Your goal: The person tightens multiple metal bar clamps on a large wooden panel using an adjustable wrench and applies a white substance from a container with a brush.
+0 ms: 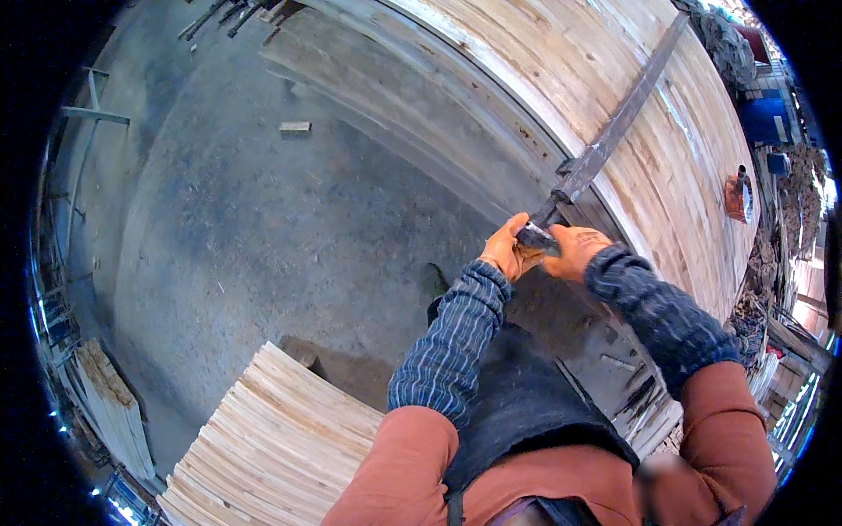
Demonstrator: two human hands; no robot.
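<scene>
A long metal bar clamp [624,118] lies across a broad panel of pale wood strips [535,44], its screw end sticking out past the panel's near edge. My left hand [509,249], in an orange glove, is closed around the dark handle [535,237] at that end, thumb pointing up along it. From the other side my right hand [575,251], gloved alike, closes on the same handle. Its fingertips are partly hidden behind the handle and the left glove. Both forearms wear dark striped sleeve covers.
Pale wood strips lie in a stack [272,438] at the lower left. A small wood block [296,127] rests on the concrete floor [219,219]. An orange container [738,197] stands on the panel's right part. Scrap pieces [640,399] lie below the panel edge.
</scene>
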